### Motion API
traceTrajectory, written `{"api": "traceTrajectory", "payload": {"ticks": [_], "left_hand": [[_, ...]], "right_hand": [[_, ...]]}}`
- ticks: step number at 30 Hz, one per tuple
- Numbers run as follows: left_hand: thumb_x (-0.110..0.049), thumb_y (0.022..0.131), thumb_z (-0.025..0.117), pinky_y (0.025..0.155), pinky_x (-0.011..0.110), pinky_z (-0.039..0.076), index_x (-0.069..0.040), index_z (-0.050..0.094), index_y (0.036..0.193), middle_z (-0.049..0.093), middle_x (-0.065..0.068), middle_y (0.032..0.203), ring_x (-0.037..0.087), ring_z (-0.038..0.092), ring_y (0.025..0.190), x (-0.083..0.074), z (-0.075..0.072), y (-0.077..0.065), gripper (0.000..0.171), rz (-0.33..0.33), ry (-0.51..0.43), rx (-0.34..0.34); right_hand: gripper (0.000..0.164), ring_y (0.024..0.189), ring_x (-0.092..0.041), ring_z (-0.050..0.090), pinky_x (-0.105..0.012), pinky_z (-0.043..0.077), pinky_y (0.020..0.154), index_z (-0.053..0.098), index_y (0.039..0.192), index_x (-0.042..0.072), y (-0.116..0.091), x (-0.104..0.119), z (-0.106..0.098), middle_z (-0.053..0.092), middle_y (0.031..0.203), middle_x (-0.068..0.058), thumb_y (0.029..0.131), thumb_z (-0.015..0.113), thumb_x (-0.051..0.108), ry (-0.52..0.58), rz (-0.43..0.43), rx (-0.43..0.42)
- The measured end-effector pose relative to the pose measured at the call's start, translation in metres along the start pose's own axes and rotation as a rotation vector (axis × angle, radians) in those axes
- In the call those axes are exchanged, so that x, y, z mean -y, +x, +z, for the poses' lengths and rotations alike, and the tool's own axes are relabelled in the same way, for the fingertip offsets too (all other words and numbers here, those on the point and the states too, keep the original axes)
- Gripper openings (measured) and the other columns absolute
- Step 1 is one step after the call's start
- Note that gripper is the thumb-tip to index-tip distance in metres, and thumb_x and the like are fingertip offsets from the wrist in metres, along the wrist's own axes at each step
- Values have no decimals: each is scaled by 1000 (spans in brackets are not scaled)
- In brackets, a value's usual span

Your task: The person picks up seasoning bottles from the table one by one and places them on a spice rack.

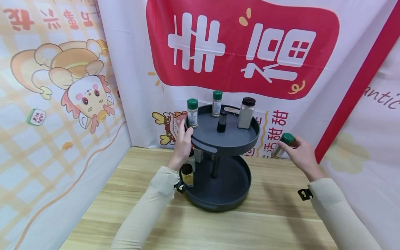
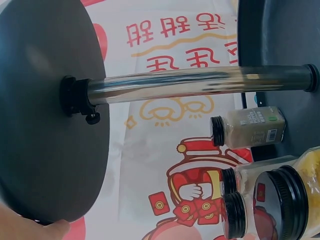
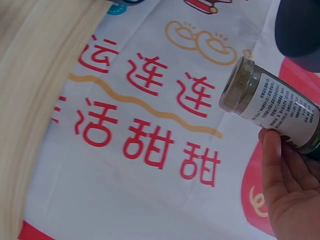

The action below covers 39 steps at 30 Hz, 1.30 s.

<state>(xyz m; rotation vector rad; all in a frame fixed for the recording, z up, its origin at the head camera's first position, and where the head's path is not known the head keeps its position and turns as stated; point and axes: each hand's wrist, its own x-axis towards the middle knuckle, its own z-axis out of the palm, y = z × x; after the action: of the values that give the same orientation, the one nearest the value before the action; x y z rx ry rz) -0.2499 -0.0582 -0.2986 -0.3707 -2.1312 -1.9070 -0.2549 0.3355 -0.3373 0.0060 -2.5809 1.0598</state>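
My right hand (image 1: 302, 157) holds a green-capped spice jar (image 3: 280, 107) in the air, right of a dark grey two-tier turntable rack (image 1: 223, 151). The jar is tilted, its cap toward my palm in the right wrist view. My left hand (image 1: 182, 144) touches the left rim of the upper tier, fingers fairly straight; some are hidden. On that tier stand two green-capped jars (image 1: 192, 116), a small dark bottle (image 1: 222, 123) and a black-capped square jar (image 1: 246, 114). Several black-capped jars (image 2: 257, 126) stand at the left of the lower tier, one with yellow contents (image 1: 188, 177).
The rack stands on a light wooden table (image 1: 268, 218), its tiers joined by a shiny central post (image 2: 200, 82). Printed cloths hang behind and at both sides, the back one (image 1: 134, 69) close behind the rack.
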Motion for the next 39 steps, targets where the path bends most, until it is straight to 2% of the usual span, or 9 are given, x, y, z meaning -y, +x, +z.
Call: {"api": "traceTrajectory", "payload": {"ticks": [5,12,19,27,33,39], "left_hand": [[-17,102,32,112,42,14,-5,7,151,8,14,156,25,11,141,0,1,0,56,-5,5,-3],[-17,102,33,113,40,13,-3,7,151,7,14,156,24,9,142,0,2,-2,57,3,22,-2],[-16,101,34,112,42,15,-2,8,151,9,17,155,26,11,141,-1,3,-4,57,22,20,-13],[-14,101,34,113,42,13,0,7,150,8,18,155,26,10,141,-3,4,-6,58,32,28,-16],[-17,101,35,113,40,12,-1,5,151,6,17,156,25,8,142,-4,4,-7,60,23,35,-19],[-24,99,39,113,40,11,-8,7,152,8,8,157,17,9,141,30,6,10,64,49,36,-51]], "right_hand": [[65,96,-32,56,-44,47,75,57,120,2,2,11,-5,61,110,-20,86,58,57,-8,-29,-31],[63,95,-30,54,-45,47,77,56,120,4,2,26,-11,60,111,-18,85,59,57,5,-54,-59],[61,90,-27,55,-37,47,73,58,118,4,4,37,-16,62,107,-16,85,60,56,-3,-106,-111],[61,90,-27,55,-39,46,74,58,117,5,6,49,-22,62,108,-16,85,60,56,-13,-133,-122],[60,91,-24,55,-30,46,72,57,121,7,8,60,-26,61,111,-13,85,61,55,-11,-151,-135],[60,91,-23,55,-31,46,75,57,121,7,9,74,-31,61,112,-12,85,61,54,-1,-158,-143]]}}
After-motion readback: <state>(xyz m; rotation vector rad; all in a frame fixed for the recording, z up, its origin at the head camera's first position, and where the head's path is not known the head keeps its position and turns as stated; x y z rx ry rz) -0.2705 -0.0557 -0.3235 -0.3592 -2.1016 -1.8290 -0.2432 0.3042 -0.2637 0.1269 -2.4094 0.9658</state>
